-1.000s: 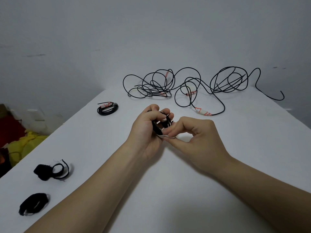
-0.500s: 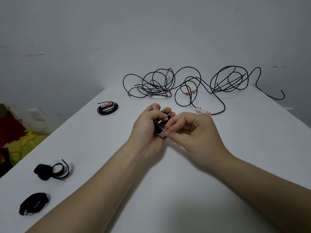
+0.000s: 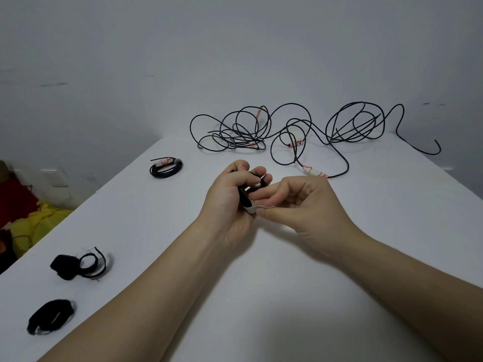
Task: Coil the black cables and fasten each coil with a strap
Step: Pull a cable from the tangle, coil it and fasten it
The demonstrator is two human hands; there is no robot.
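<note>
My left hand (image 3: 227, 202) is closed around a small black cable coil (image 3: 245, 195) above the middle of the white table (image 3: 339, 270). My right hand (image 3: 303, 202) pinches the whitish strap end (image 3: 257, 209) that wraps the coil's lower side. Most of the coil is hidden by my fingers. A finished strapped coil (image 3: 166, 167) lies at the far left. Loose tangled black cables (image 3: 287, 129) with red-marked white labels sprawl along the table's back edge.
Two black straps lie near the table's left edge: one with an open loop (image 3: 78, 265), one rolled flat (image 3: 51, 316). Yellow and red cloth (image 3: 39, 220) sits on the floor past the left edge. A grey wall stands behind the table.
My right hand has drawn the strap end from under the coil up and in against my left fingers, closing the gap between the hands. The other items have not moved.
</note>
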